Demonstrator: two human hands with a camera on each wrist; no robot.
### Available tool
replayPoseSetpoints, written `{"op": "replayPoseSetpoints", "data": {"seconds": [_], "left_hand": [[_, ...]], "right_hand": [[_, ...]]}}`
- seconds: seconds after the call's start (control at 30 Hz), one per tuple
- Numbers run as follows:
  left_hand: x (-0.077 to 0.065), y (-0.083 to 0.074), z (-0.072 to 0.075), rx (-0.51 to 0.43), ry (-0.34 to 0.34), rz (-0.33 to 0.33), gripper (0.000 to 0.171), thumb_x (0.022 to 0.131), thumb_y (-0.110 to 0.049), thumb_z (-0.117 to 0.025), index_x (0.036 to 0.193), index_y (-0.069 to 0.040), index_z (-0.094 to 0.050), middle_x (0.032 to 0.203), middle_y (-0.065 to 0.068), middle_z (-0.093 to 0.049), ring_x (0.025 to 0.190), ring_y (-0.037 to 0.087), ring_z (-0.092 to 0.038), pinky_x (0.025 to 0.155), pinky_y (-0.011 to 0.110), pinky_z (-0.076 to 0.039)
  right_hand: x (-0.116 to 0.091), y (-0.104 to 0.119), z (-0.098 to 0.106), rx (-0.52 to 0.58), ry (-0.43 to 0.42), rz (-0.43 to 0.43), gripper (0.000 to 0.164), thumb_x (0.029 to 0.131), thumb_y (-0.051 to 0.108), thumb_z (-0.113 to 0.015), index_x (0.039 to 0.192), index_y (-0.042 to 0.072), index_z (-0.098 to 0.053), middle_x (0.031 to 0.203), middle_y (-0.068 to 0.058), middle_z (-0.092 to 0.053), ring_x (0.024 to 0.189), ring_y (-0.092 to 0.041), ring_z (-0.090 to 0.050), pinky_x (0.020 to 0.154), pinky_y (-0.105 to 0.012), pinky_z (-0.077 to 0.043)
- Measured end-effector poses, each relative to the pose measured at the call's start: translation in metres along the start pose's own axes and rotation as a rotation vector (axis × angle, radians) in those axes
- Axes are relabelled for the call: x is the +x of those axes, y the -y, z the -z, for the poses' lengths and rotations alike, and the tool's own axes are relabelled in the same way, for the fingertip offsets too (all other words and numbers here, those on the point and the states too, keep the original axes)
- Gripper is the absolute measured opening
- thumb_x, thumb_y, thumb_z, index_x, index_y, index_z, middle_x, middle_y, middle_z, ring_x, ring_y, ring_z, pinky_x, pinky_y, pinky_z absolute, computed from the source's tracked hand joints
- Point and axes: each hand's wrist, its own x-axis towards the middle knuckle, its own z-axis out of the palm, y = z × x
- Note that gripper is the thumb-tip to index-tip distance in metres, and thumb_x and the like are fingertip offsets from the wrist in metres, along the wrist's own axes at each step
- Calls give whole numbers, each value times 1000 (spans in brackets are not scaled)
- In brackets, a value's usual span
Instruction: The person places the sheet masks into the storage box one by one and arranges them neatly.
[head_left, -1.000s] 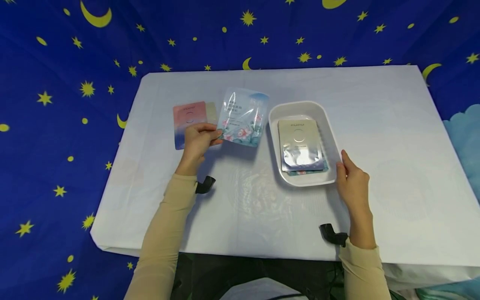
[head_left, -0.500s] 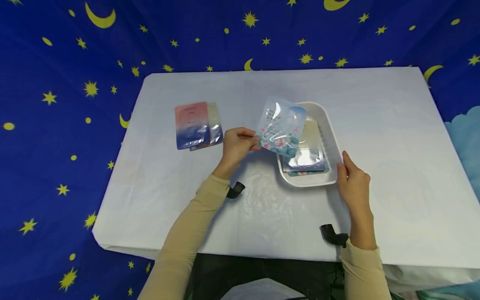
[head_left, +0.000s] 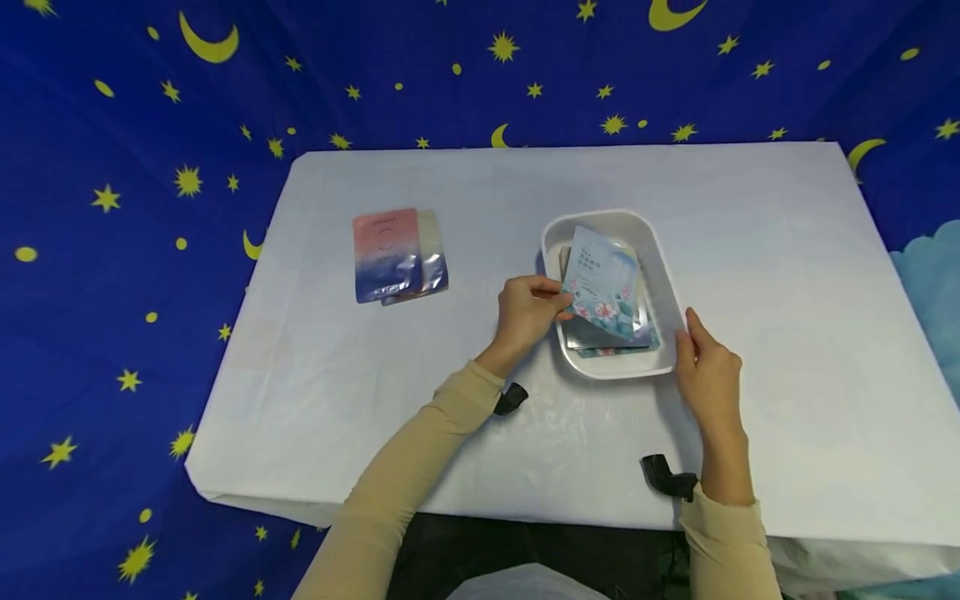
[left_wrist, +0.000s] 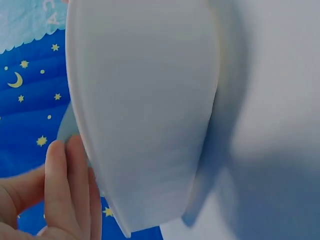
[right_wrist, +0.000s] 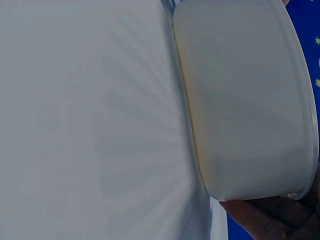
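Observation:
My left hand (head_left: pixel 527 312) pinches the lower left corner of a pale blue face mask packet (head_left: pixel 600 279) printed with pink flowers. It hangs slightly tilted inside the white plastic tray (head_left: pixel 662 267), over a silvery packet (head_left: pixel 643 333) that it mostly covers. Beneath that, the edge of another floral packet shows. My right hand (head_left: pixel 708 367) holds the tray's lower right side, thumb at the rim. In the left wrist view, the tray's outer wall (left_wrist: pixel 145 110) hides most of the packet beside my fingers (left_wrist: pixel 57 185). The right wrist view shows dim fingers (right_wrist: pixel 270 217) against the tray's end.
Two more packets lie overlapping on the left of the white-covered table (head_left: pixel 300 375): a pink-to-blue one (head_left: pixel 387 254) on top of a beige-and-silver one (head_left: pixel 433 250). A blue curtain (head_left: pixel 420 42) with moons and stars hangs behind the table.
My left hand has carried the floral packet rightward from beside the two left packets into the tray, over the silvery packet. My right hand has stayed on the tray.

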Motion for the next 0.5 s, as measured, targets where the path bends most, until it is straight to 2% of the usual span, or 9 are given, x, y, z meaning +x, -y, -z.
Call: {"op": "replayPoseSetpoints", "data": {"seconds": [0.17, 0.3, 0.4, 0.5], "left_hand": [[-4, 5, 6, 129, 93, 15, 24, 81, -16, -64, 100, -1, -66, 91, 10, -66, 65, 16, -66, 63, 27, -54], [-4, 5, 15, 220, 138, -33, 25, 84, -19, -61, 102, -3, -66, 81, 11, -67, 63, 23, -65, 62, 35, -54], [-1, 5, 26, 254, 106, -56, 24, 85, -18, -60, 102, -3, -66, 76, 17, -65, 63, 31, -63, 57, 39, -53], [4, 6, 45, 246, 22, -40, 23, 83, -17, -61, 102, -3, -67, 82, 18, -65, 65, 35, -62, 54, 38, -53]], "right_hand": [[-3, -1, 0, -5, 4, 2, 38, 91, 15, -45, 126, 2, -47, 113, -26, -54, 88, -43, -59, 66, -52, -48], [-3, -2, 1, -14, -3, 0, 38, 91, 15, -45, 126, 2, -47, 112, -26, -55, 83, -42, -60, 62, -51, -48], [-1, -1, 1, -8, -4, -2, 37, 91, 15, -45, 126, 2, -48, 109, -28, -56, 81, -42, -60, 62, -51, -48], [0, 0, 1, -6, -10, 6, 37, 91, 14, -45, 125, 2, -48, 106, -29, -57, 80, -42, -61, 61, -50, -48]]}}
